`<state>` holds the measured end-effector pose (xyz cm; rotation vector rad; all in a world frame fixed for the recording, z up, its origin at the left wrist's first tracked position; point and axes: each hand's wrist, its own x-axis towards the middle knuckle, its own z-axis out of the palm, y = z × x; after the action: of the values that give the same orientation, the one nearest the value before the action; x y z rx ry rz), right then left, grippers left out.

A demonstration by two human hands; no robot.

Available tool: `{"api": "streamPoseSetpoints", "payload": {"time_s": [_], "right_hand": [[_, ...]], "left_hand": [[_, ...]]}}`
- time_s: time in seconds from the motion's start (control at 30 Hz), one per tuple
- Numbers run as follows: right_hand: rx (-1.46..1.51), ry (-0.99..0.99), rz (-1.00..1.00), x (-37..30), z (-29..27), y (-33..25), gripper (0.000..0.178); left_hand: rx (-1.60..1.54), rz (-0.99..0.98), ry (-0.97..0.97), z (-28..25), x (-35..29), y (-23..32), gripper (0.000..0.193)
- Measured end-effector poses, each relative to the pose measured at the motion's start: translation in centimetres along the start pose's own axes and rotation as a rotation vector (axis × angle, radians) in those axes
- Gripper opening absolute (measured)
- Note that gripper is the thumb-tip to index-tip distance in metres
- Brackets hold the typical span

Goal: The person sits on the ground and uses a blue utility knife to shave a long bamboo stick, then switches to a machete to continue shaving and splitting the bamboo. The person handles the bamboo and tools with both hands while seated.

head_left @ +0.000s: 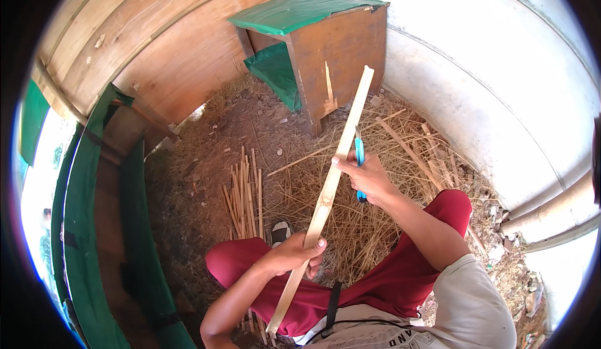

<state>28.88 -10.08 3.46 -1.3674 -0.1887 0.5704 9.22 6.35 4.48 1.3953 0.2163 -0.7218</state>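
Two long green-covered boards (84,242) stand well to the left of the hands. Nearer, on the ground just ahead of the left hand and a little left, lies a bundle of thin bamboo sticks (244,192). The left hand (295,255) is wrapped around the lower part of a pale bamboo strip (327,192), which slants across both hands, upper end to the right. Beyond the hands is a brown wooden cabinet (341,61) with green covering. The right hand (370,177), apart from the left one, grasps a blue utility knife (359,152), its thumb upon the strip; whether the blade touches the strip, I cannot tell. Straw-like shavings (363,242) spread beneath this hand.
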Motion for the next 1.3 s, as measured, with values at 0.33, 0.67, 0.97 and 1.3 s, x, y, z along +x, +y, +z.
{"api": "streamPoseSetpoints", "payload": {"time_s": [0.33,0.67,0.97,1.3], "right_hand": [[-0.181,0.067,-0.206,1.0,0.3,-0.1,0.033],[-1.351,-0.122,-0.549,1.1,-2.3,0.5,0.023],[-1.471,-0.227,-0.259,1.0,0.7,2.9,0.018],[-1.602,-0.231,-0.296,1.3,0.5,4.6,0.013]], "left_hand": [[0.014,0.05,0.35,0.8,4.0,2.5,0.037],[0.169,0.029,0.575,0.1,4.4,2.2,0.043],[0.055,-0.031,0.581,-0.6,7.3,-1.3,0.03],[0.255,-0.004,0.572,-0.5,7.4,-2.7,0.025]]}}
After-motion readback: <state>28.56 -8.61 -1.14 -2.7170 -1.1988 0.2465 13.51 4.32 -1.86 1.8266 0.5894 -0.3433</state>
